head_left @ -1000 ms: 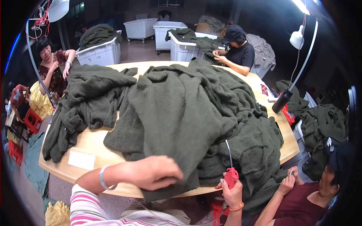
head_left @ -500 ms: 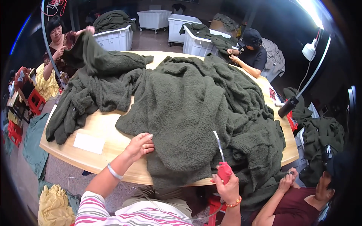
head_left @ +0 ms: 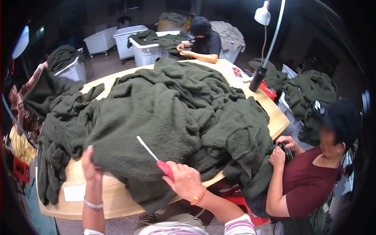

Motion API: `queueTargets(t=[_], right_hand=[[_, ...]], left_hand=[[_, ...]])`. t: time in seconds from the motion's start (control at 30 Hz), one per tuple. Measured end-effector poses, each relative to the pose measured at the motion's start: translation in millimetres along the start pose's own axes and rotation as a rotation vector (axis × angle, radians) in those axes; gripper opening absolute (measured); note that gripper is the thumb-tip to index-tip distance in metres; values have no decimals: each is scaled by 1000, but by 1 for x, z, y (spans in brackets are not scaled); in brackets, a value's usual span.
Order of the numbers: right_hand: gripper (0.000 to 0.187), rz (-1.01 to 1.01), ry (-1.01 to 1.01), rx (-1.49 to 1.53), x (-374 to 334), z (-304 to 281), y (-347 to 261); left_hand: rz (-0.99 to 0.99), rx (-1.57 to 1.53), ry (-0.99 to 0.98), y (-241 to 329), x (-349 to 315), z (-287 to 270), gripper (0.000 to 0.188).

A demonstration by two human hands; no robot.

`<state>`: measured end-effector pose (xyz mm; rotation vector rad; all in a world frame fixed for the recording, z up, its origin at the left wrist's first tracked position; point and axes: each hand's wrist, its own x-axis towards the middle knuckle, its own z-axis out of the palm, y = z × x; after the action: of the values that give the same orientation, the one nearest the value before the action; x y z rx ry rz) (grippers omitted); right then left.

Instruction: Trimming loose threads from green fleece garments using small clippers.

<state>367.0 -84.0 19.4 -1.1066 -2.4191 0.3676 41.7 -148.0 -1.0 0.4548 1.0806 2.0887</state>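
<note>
A large dark green fleece garment [head_left: 133,121] lies heaped over the near side of the table. My left hand [head_left: 92,166] stands at its left edge, fingers stretched upward and close against the cloth. My right hand [head_left: 187,181] is wrapped round the red handle of a corded tool [head_left: 166,169]. Its long thin metal blade points up and left over the cloth, tip near the garment's middle. Whether the blade touches the fleece I cannot tell. More dark green fleece [head_left: 243,137] is bunched to the right.
The pale wooden table [head_left: 113,201] bears a white paper [head_left: 74,192] at its left. A person in maroon [head_left: 309,180] works close on my right, another [head_left: 205,39] at the far side, a third [head_left: 33,82] at the far left. A lamp post [head_left: 258,78] and wheeled white bins [head_left: 100,41] stand beyond.
The view has turned to the right. My right hand has swung left with the tool, bringing the blade over the garment. My left hand's fingers now point upward rather than across the cloth.
</note>
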Motion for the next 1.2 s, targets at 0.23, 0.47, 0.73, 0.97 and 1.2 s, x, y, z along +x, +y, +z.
queueTargets(t=[0.23, 0.47, 0.73, 0.97, 1.2], right_hand=[[23, -138, -87, 292, 31, 12, -19], [23, -260, -241, 624, 27, -22, -17], [14, 234, -214, 1102, 15, -41, 37], [18, 574, -68, 939, -29, -11, 84], [19, 613, 16, 910, -61, -21, 103]], left_hand=[[339, -82, 150, 95, -13, -9, 37], [536, 44, 231, 147, 7, 46, 40], [1006, 871, -176, 53, 95, 182, 18], [298, 883, -403, -88, 90, 158, 39], [-262, 451, -602, -56, -45, 149, 32]])
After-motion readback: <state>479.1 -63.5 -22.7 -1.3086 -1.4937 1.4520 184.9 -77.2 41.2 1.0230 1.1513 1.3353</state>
